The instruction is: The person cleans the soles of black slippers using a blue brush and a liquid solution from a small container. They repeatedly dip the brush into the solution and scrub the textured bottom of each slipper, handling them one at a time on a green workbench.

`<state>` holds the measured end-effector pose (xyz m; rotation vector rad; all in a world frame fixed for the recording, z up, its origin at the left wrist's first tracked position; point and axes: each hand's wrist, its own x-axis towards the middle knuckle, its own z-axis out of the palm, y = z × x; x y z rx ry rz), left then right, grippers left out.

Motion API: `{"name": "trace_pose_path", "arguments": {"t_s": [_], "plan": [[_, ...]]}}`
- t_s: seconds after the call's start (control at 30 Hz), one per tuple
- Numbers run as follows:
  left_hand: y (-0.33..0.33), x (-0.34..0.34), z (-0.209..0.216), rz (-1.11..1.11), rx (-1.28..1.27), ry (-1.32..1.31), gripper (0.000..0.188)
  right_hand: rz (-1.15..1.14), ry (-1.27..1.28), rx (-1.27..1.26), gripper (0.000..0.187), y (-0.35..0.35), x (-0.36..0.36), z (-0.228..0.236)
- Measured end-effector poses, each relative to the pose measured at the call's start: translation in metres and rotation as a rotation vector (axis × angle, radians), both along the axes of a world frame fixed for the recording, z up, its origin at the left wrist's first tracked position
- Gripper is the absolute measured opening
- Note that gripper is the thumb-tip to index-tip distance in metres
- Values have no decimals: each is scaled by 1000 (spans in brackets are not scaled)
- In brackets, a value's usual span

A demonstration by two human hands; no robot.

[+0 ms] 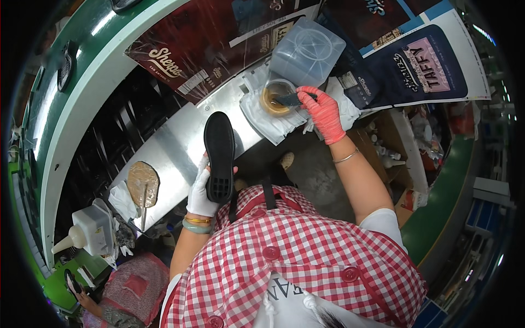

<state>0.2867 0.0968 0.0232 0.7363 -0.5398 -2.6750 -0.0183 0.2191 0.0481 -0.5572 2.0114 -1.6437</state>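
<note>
My left hand [201, 194], in a white glove, is closed round the heel half of a black shoe sole [220, 145]. The sole is held upright along its length, with a grid of small hollows showing at its heel. In a coral-red glove, my right hand [325, 117] pinches the dark handle of what looks like a glue brush [290, 100]. Its tip dips into a clear plastic cup [283, 86] with amber liquid, so the bristles cannot be seen. White cloth or paper [261, 117] lies under the cup.
A translucent plastic container [307, 52] stands just behind the cup. On the metal bench [180, 139] at left lies a brown oval pad [143, 183] with a thin tool. A white squeeze bottle [93, 229] and another person [134, 290] are at lower left. A green conveyor [93, 49] curves past, carrying soles.
</note>
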Motion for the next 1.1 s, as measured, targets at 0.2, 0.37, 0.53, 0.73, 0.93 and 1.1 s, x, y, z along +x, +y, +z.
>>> {"name": "trace_pose_path", "arguments": {"t_s": [0.2,0.37,0.53,0.73,0.93,1.1], "plan": [[1,-3,-6,23,-32,-81,53,4,-15,-33,22,-1,-3,-5],[-4,2,-12,13,38,-15,54,17,-44,-10,22,-3,0,-8],[-5,8,-11,30,16,-12,55,-91,-275,41,26,8,-6,-19],[-12,6,10,92,-23,19,70,49,-544,-301,22,-18,78,38],[-23,7,36,56,-69,194,73,123,-297,-290,21,-47,146,89],[-23,12,49,48,-62,235,74,138,-230,-268,20,-53,161,95]]}}
